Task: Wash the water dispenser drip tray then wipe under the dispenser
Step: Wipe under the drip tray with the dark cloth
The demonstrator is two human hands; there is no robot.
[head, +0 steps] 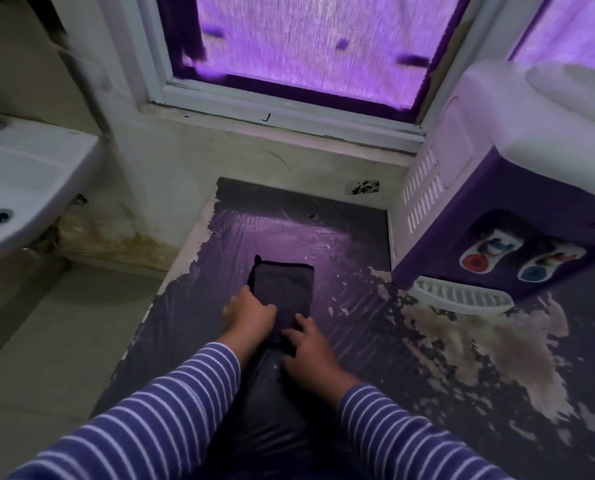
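Observation:
A dark folded cloth (285,289) lies flat on the dark, peeling countertop (341,237). My left hand (249,313) grips the cloth's left edge. My right hand (308,348) presses down on its near end with the fingers spread over it. The purple and white water dispenser (490,188) stands at the right, turned at an angle, with a red and a blue tap. Its white slotted drip tray (460,299) sits in place at the dispenser's foot, right of the cloth. Both sleeves are blue with white stripes.
A white basin (29,188) hangs on the wall at the left, with a gap of floor between it and the counter. A window (306,53) with a purple curtain runs behind the counter. Pale patches of worn coating (490,348) spread in front of the dispenser.

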